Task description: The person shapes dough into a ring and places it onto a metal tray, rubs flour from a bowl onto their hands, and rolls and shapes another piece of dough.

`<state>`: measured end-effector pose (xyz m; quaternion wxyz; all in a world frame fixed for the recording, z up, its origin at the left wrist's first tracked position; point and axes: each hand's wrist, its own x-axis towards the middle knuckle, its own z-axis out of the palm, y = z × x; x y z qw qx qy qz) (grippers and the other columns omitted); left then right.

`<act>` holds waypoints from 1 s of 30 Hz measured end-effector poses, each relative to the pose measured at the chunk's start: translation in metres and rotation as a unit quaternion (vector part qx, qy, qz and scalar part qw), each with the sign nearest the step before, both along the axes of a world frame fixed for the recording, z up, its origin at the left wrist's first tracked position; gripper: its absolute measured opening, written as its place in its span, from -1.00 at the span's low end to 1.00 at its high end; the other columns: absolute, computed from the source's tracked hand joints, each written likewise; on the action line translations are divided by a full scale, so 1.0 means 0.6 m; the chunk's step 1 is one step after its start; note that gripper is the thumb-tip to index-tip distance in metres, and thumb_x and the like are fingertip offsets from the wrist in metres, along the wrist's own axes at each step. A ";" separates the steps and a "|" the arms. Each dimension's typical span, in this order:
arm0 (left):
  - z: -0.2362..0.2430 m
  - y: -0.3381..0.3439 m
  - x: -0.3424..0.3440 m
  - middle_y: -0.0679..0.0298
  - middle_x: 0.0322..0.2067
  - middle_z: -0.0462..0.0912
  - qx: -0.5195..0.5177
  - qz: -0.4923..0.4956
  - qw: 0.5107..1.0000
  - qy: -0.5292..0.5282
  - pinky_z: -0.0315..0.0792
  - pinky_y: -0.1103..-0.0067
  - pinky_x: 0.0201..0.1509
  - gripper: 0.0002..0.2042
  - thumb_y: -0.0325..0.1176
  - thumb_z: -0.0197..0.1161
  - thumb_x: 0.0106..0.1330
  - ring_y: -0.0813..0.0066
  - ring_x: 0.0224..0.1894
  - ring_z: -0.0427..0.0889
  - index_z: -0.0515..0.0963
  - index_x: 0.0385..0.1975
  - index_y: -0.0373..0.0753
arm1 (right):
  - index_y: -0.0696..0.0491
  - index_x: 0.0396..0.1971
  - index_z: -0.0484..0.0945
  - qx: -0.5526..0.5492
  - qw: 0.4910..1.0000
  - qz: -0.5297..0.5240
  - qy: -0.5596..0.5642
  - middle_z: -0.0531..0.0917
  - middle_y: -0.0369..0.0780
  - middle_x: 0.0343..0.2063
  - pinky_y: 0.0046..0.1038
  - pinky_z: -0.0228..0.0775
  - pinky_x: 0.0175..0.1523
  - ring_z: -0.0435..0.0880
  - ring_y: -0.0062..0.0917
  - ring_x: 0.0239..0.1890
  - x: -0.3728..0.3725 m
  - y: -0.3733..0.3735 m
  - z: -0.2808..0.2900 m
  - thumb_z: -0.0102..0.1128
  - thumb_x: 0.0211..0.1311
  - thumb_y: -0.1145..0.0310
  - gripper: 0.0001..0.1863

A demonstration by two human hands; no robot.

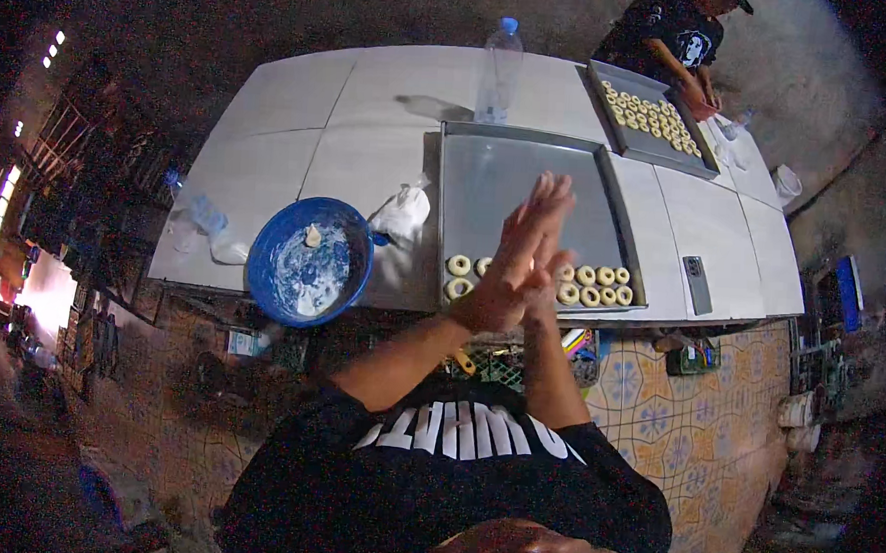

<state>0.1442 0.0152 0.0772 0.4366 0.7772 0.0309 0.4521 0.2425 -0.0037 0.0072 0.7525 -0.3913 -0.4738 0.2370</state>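
My left hand (498, 292) and my right hand (541, 282) are pressed palm to palm over the near part of a grey metal tray (487, 194). Their fingers are stretched out together, pointing away from me. Anything between the palms is hidden. Along the tray's near edge lie pale dough rings (590, 294) in two rows, partly covered by my hands and wrists. To the left stands a blue bowl (260, 257) dusted with flour, with a small lump of dough (313, 236) inside. Between bowl and tray sits a white plastic bag (403, 214).
A clear bottle (501, 74) with a blue cap stands behind the tray. At the far right, a co-worker (656, 32) has their hands by a second tray (704, 168) filled with dough rings. A phone (697, 285) lies right of my tray on the white tiled table (373, 88).
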 end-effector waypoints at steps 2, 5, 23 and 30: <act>0.020 0.028 -0.012 -0.03 0.61 -0.13 -0.020 0.012 0.999 -0.027 -0.46 0.12 0.63 0.03 0.52 -0.32 0.39 0.04 0.65 -0.32 0.02 0.57 -0.30 | 0.03 0.62 -0.29 -0.004 0.995 0.069 0.076 -0.17 -0.05 0.61 -0.14 -0.39 0.63 -0.17 -0.21 0.63 -0.047 -0.026 0.000 -0.62 0.23 -0.69 0.23; -0.002 0.068 -0.010 -0.02 0.60 -0.10 -0.001 0.071 0.997 -0.040 -0.38 0.11 0.63 -0.10 0.37 -0.23 0.49 -0.05 0.65 -0.30 0.01 0.57 -0.30 | 0.06 0.61 -0.27 0.004 0.998 0.035 -0.049 -0.18 0.06 0.60 -0.12 -0.52 0.63 -0.26 -0.16 0.64 -0.073 -0.051 0.075 -0.51 0.12 -0.77 0.34; -0.007 -0.015 -0.003 0.04 0.62 -0.19 -0.077 -0.070 0.994 -0.010 -0.42 0.22 0.65 -0.05 0.38 -0.17 0.47 0.07 0.66 -0.35 -0.12 0.60 -0.29 | 0.14 0.59 -0.21 0.053 0.995 -0.044 -0.069 -0.15 0.05 0.59 -0.08 -0.43 0.64 -0.21 -0.11 0.64 -0.034 -0.038 0.066 -0.34 0.21 -0.65 0.27; -0.036 0.019 -0.001 0.03 0.61 -0.11 -0.042 -0.007 0.999 -0.014 -0.33 0.17 0.64 -0.06 0.41 -0.17 0.46 0.05 0.65 -0.27 0.00 0.58 -0.27 | 0.11 0.59 -0.18 0.072 0.997 -0.024 0.012 -0.10 0.08 0.58 -0.08 -0.37 0.63 -0.12 -0.13 0.62 -0.060 -0.056 0.099 -0.33 0.08 -0.77 0.37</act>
